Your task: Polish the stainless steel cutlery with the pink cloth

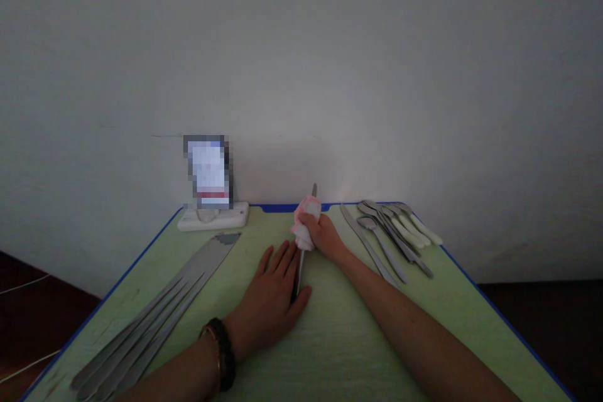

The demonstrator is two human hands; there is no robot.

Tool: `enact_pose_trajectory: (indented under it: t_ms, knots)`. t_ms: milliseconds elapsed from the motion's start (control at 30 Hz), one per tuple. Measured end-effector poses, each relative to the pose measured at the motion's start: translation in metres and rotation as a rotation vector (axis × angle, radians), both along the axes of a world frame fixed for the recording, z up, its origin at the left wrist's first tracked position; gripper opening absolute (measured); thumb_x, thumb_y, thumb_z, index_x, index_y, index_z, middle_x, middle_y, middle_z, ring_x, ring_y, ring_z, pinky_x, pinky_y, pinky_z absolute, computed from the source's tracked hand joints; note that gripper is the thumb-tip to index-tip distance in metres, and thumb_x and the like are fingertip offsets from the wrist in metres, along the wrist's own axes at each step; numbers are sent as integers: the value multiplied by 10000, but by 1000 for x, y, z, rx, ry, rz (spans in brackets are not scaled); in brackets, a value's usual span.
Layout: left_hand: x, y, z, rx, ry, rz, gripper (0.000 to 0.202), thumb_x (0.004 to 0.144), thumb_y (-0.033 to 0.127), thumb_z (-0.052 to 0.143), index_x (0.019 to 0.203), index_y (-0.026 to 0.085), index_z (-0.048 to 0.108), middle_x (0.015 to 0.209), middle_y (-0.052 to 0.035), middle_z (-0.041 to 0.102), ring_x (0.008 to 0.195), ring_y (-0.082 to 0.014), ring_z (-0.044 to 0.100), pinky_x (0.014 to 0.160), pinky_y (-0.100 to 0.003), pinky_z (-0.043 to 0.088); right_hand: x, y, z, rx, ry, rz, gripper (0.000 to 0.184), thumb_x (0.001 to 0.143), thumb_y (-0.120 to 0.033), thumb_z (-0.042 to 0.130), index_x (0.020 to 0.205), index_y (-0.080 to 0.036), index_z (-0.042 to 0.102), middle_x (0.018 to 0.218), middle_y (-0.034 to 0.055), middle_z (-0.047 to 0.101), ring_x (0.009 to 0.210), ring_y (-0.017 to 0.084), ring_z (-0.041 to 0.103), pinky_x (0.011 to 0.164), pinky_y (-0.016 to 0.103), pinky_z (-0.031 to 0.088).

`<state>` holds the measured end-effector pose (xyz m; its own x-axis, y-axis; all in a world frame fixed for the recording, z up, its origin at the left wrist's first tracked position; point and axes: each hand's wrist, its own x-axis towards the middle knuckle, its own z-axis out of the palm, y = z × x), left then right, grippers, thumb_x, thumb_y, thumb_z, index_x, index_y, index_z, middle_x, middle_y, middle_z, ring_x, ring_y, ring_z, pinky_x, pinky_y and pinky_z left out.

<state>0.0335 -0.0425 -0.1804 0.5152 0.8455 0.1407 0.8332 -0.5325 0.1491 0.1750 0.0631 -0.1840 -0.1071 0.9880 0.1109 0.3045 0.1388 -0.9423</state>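
My left hand (271, 292) lies palm down on the green tabletop with its fingers stretched out. The handle of a metal table knife (300, 270) runs between its forefinger and thumb, and the lower end disappears by the palm. My right hand (325, 235) is closed round a pink and white cloth (306, 223) wrapped about the knife's middle. Beyond the cloth, the knife's tip shows in front of the wall. Whether my left hand presses on the handle, I cannot tell.
Several table knives (160, 308) lie fanned together at the left. At the right are another knife (367, 245), a spoon (384, 251) and several pieces of cutlery with white handles (424, 229). A blurred phone (210, 173) stands on a white base (214, 218) by the wall.
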Motion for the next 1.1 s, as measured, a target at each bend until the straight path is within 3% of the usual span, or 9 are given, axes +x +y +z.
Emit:
enact_pose_trajectory:
  t_ms: [1100]
  knots:
    - [0, 0, -1, 11, -18, -10, 611, 927, 475, 276, 1387, 76, 326, 1451, -155, 351, 1368, -279, 232, 1121, -505, 163, 0, -1, 2, 15, 27, 7, 346, 756, -437, 448, 520, -186, 429, 493, -6, 427, 481, 105, 401, 457, 238, 288]
